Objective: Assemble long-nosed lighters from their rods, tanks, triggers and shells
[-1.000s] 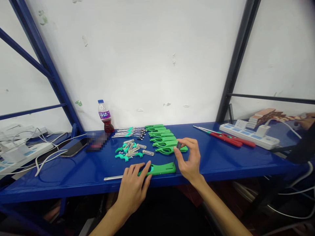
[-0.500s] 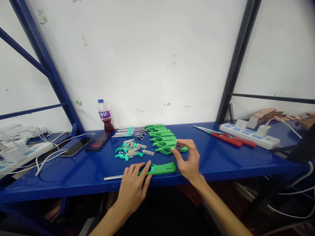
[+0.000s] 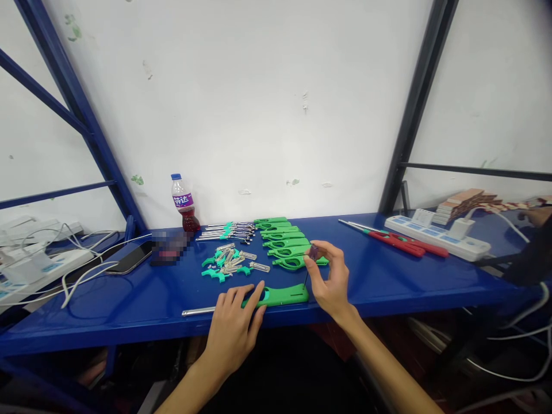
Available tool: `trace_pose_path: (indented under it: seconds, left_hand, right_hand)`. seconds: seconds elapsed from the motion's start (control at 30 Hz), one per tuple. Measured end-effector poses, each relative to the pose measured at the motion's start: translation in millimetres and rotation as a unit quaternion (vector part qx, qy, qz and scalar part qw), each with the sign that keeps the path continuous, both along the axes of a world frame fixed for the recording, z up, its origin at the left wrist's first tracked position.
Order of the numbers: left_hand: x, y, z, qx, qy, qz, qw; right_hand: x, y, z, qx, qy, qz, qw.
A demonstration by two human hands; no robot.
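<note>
Right lane: bare tabletop lay between the right hand and 2 red lighters.
Middle: loose parts and green handles blocked the way to the wall.
Left rear: a bottle stood upright.

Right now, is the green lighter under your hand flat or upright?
Lying flat: the green lighter stretches along the near edge of the table, under the left hand.
</note>
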State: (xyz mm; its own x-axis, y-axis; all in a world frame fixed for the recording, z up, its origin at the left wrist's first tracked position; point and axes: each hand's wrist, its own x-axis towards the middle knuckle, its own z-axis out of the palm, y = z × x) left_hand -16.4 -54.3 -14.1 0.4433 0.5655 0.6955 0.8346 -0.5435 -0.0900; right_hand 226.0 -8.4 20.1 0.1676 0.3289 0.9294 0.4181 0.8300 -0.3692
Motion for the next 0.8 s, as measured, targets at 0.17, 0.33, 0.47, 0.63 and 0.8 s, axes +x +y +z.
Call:
trace_pose_path:
  seconds: [0.17, 0.33, 0.47, 0.63, 0.8]
  left_hand:
    - [0.2, -0.4, 0.2, -0.001, 0.001, 0.000, 1.000]
    - [-0.4, -0.4, 0.2, -0.002, 0.000, 0.001, 1.000]
    - [-0.5, -0.3, 0.1, -0.002, -0.001, 0.001, 1.000]
    - [0.0, -0.8, 0.6, -0.005, -0.001, 0.003, 1.000]
    - [-0.1, -0.5, 0.0, -0.007, 0.001, 0.002, 1.000]
  right_hand:
    - [0.3, -1.4, -1.9, -0.035, -0.012, 0.018, 0.999]
    - [0.6, -4.0, 3.0, -0.002, -0.018, -0.001, 1.000]
    - [-0.1, -2.8, 4.7, 0.012, -0.012, -0.022, 1.000]
    - [0.0, -1.6, 0.6, -0.017, -0.026, -0.010, 0.999]
    - [0.5, -4.0, 2.5, 0.013, -0.037, -0.013, 0.999]
